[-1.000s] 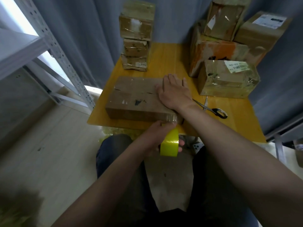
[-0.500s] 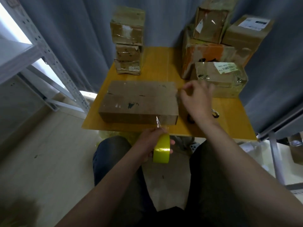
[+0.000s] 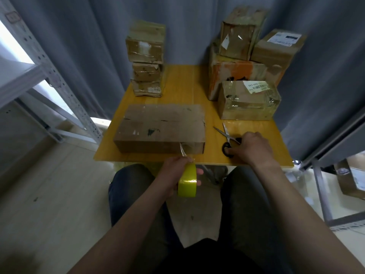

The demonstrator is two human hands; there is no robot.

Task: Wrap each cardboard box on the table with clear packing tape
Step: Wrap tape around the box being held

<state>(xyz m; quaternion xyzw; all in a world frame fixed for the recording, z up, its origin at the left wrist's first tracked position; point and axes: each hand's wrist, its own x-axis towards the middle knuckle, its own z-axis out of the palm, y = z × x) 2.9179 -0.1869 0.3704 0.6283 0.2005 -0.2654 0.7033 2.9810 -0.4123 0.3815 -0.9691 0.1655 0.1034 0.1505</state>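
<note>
A flat, scuffed cardboard box (image 3: 160, 128) lies at the wooden worktop's (image 3: 183, 86) near edge. The left hand (image 3: 177, 173) grips a glossy yellow tape roll (image 3: 187, 182) below that edge, a clear strip (image 3: 183, 150) reaching the box. The right hand (image 3: 250, 149) closes on black-handled scissors (image 3: 227, 137) right of the box.

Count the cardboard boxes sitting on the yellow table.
8: one long flat cardboard box in front, three stacked back left, four clustered back right, including the tape-wrapped labelled box. More may hide behind them.

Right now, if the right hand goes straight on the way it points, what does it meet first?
The right hand points left; its fingers already touch the scissors. Beyond them, probably the near right corner of the flat cardboard box, though depth is unclear.
</note>
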